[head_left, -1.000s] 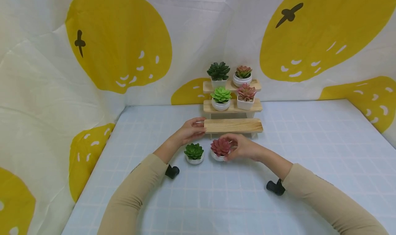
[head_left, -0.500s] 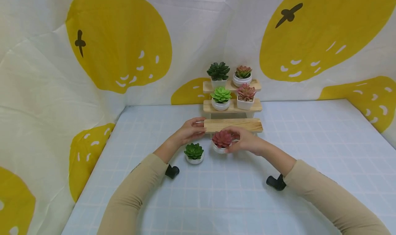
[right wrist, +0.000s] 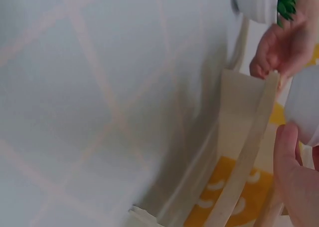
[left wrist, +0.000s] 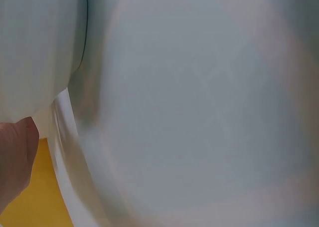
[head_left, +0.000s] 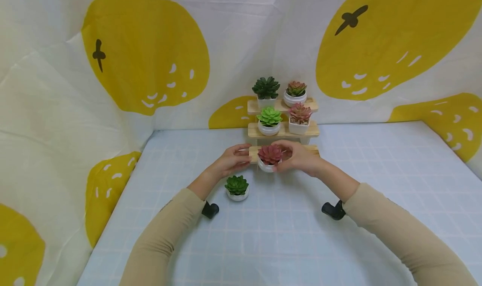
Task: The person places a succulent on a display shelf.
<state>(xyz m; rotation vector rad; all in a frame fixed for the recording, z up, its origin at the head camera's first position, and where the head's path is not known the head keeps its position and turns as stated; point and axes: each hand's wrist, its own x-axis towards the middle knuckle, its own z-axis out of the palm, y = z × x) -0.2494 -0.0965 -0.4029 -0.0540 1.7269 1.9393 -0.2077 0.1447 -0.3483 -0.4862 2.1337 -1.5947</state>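
Note:
In the head view, my right hand [head_left: 299, 157] grips a round white pot holding a dark pink succulent [head_left: 269, 154]. The pot is raised off the table and overlaps the front of the lowest board of a wooden three-step plant stand [head_left: 253, 154]. At that board's left end, my left hand [head_left: 234, 159] holds the stand, thumb and fingers around the edge. The right wrist view has the white pot [right wrist: 304, 105] at my right fingers [right wrist: 285, 147], with the left hand [right wrist: 286, 50] beyond at the board's end [right wrist: 244, 154]. A green succulent [head_left: 237, 185] in a white pot stands on the table.
On the stand's top step are a dark green succulent [head_left: 266, 88] and a reddish-green one [head_left: 296, 89]. The middle step carries a bright green succulent [head_left: 269, 117] and a pink one [head_left: 299, 114]. Behind rises a white cloth [head_left: 241, 47] with yellow fruit prints.
My right hand has lifted the dark pink succulent off the table and moved it away from me, up to the lowest board. The left hand stays at the stand's left end.

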